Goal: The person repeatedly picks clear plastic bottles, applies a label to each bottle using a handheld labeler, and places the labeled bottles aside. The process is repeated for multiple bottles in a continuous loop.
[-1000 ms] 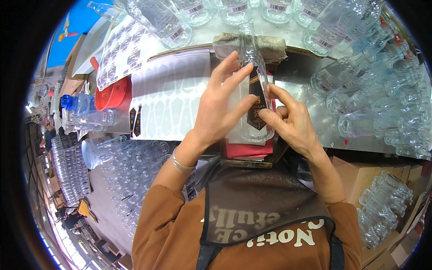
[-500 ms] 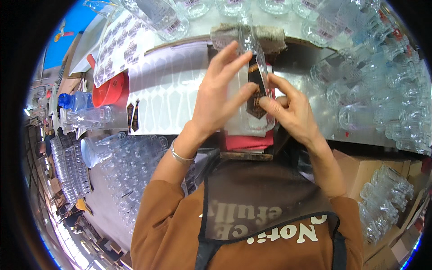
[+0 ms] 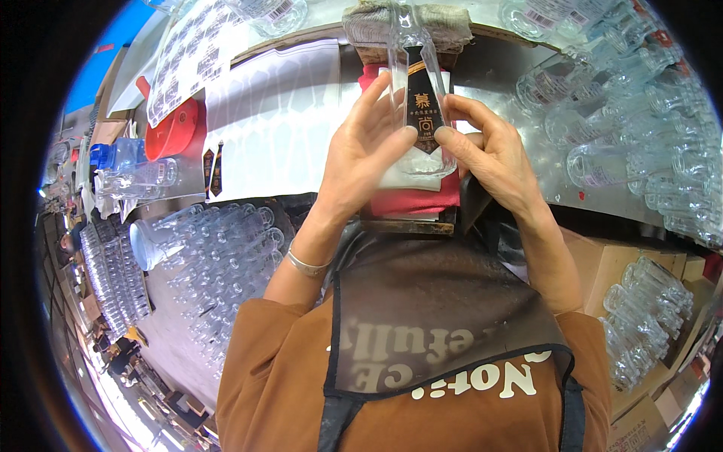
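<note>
A clear glass bottle [image 3: 444, 164] lies in front of me, its neck pointing away over a folded beige cloth [image 3: 369, 29]. On its upper face sits a black tie-shaped label [image 3: 423, 83] with gold print. My left hand [image 3: 360, 154] is around the bottle's left side, thumb on the lower left edge of the label. From the other side, my right hand [image 3: 497, 154] grips the bottle, its thumb pressing the label's lower right edge. Both hands' lower fingers are partly hidden. Beneath the bottle are white paper and a red cloth [image 3: 414, 202] on a wooden-edged support.
To the left lies a white backing sheet [image 3: 279, 124] with tie-shaped outlines and two black labels [image 3: 217, 172] at its edge. Beyond it are a red dish [image 3: 175, 134] and a printed sheet [image 3: 184, 71]. Many glass bottles [image 3: 595, 164] crowd the right; more stand lower left and in a carton.
My left hand has come down from above the label, bringing its thumb onto the bottle. My right thumb remains at the label's edge. The view has shifted slightly.
</note>
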`<control>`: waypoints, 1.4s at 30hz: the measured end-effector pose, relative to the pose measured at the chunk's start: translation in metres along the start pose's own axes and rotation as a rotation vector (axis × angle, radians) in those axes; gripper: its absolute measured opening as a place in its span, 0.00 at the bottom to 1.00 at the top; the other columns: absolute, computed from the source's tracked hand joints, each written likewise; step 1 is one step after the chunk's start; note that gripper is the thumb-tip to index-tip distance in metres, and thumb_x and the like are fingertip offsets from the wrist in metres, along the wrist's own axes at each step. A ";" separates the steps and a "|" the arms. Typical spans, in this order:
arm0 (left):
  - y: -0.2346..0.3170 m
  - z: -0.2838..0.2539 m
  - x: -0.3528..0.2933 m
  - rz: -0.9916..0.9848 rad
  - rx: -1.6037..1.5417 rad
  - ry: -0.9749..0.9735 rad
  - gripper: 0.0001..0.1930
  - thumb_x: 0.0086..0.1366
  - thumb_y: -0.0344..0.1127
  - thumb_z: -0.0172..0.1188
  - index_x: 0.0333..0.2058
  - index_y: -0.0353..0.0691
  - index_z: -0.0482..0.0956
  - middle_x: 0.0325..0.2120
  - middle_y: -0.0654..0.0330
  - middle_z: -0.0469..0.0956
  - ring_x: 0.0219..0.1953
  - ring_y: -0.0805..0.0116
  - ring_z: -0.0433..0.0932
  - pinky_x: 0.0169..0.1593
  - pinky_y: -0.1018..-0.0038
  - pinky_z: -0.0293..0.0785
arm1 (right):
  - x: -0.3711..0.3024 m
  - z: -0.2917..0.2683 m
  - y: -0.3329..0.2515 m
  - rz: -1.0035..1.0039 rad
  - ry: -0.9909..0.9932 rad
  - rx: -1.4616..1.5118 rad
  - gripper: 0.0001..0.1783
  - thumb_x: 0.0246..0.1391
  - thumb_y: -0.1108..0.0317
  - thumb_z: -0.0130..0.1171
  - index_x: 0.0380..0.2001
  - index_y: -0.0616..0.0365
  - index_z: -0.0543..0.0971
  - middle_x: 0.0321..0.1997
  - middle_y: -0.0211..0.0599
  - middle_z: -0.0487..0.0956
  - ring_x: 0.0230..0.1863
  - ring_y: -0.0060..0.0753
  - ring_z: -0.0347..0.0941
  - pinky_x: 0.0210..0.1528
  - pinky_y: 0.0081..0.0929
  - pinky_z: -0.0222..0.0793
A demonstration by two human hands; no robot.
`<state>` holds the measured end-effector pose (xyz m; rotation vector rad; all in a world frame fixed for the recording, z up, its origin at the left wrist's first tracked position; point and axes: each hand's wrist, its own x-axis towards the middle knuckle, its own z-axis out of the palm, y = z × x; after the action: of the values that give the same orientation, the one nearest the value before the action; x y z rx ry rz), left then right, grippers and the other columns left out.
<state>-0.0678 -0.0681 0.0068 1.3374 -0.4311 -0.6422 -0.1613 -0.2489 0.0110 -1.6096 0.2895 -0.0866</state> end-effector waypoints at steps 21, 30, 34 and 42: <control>-0.009 0.003 0.001 0.099 0.104 0.043 0.39 0.65 0.26 0.63 0.71 0.32 0.54 0.65 0.41 0.66 0.66 0.56 0.68 0.67 0.64 0.65 | 0.019 -0.046 0.067 0.234 0.405 0.743 0.20 0.64 0.59 0.59 0.48 0.67 0.78 0.40 0.39 0.83 0.33 0.23 0.78 0.38 0.21 0.74; -0.011 0.004 -0.001 0.156 0.232 0.104 0.40 0.63 0.29 0.65 0.70 0.32 0.56 0.61 0.45 0.72 0.57 0.60 0.77 0.60 0.67 0.72 | 0.074 -0.024 -0.055 -0.617 0.082 -0.532 0.17 0.54 0.74 0.63 0.49 0.59 0.81 0.44 0.41 0.83 0.46 0.34 0.81 0.50 0.25 0.74; -0.011 0.004 -0.001 0.149 0.222 0.098 0.40 0.63 0.29 0.65 0.70 0.32 0.56 0.62 0.44 0.72 0.57 0.60 0.77 0.60 0.67 0.72 | 0.092 -0.032 -0.083 -0.734 -0.082 -0.544 0.17 0.56 0.76 0.62 0.49 0.58 0.82 0.45 0.42 0.83 0.43 0.36 0.80 0.48 0.28 0.74; -0.011 -0.003 -0.005 0.041 -0.062 0.157 0.35 0.67 0.27 0.60 0.70 0.34 0.56 0.65 0.48 0.67 0.64 0.61 0.71 0.62 0.67 0.71 | 0.058 -0.016 -0.050 -1.022 -0.052 -0.704 0.16 0.48 0.78 0.65 0.43 0.54 0.84 0.42 0.39 0.82 0.43 0.41 0.79 0.45 0.33 0.75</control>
<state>-0.0722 -0.0639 -0.0040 1.3062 -0.3088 -0.5083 -0.1027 -0.2763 0.0550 -2.3106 -0.6424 -0.7908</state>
